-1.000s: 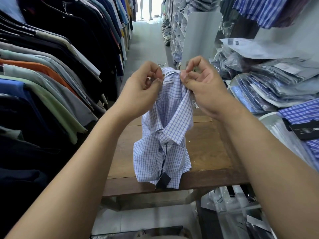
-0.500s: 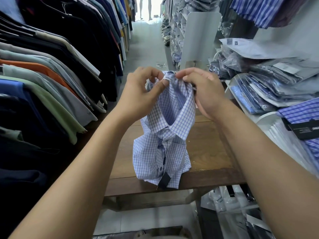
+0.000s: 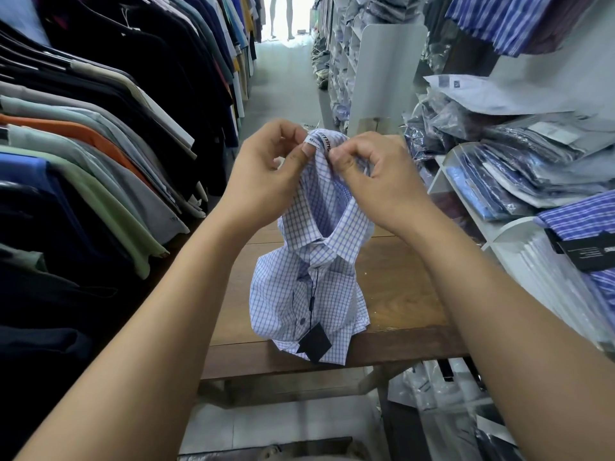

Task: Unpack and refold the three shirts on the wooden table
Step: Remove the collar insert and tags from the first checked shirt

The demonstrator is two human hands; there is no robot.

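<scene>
Pinching the back of the collar (image 3: 332,211), the left hand (image 3: 266,181) and the right hand (image 3: 379,184) hold a blue-and-white checked shirt (image 3: 293,294) up by its neck. On each hand the thumb and forefinger are curled tight on the fabric. The two grips sit close together, one on either side of the white neck label (image 3: 317,144).

The shirt hangs straight down below the hands with its buttoned front towards the person. Its folded lower part rests on the wooden tabletop (image 3: 399,294), at the near edge. A dark hang tag (image 3: 314,341) dangles on a thin string down the front, ending at the shirt's bottom fold.

Out past the left hand runs a long rail of hanging clothes (image 3: 100,144) in black, grey, green, orange and blue. Out past the right hand stand white shelves (image 3: 442,174) stacked with shirts in plastic bags (image 3: 519,168). Beyond both hands, a white panel (image 3: 389,71) stands upright beside the aisle.
</scene>
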